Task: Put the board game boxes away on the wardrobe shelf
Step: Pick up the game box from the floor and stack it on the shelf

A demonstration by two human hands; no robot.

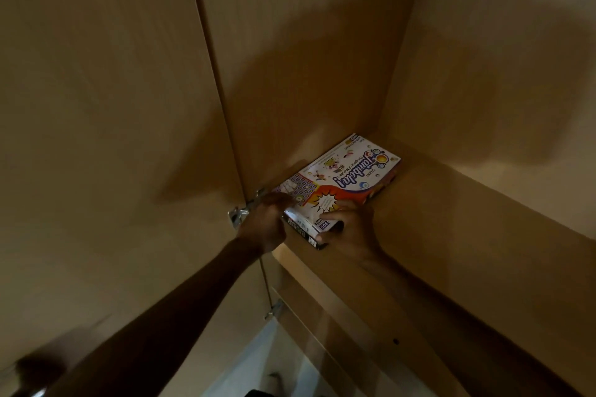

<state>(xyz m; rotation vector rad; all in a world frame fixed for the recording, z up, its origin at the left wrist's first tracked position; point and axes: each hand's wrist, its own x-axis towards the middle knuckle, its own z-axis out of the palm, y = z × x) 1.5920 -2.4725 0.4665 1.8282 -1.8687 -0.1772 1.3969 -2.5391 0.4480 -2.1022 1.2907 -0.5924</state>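
Observation:
A white and orange Tambola game box [342, 176] lies flat on top of a thinner dark box [304, 230], and both rest on the wooden wardrobe shelf [451, 235] against its left wall. My left hand [266, 222] holds the stack's near left corner. My right hand [348, 224] grips the near right corner, fingers spread on the top box and thumb on the dark box's edge. The far end of the stack lies close to the shelf's back corner.
The open wardrobe door [106, 138] stands at the left, with metal hinges [243, 211] right beside my left hand and a lower hinge [274, 309] below. A shelf's front edge [338, 316] runs diagonally under my arms. Pale floor [267, 364] shows at the bottom.

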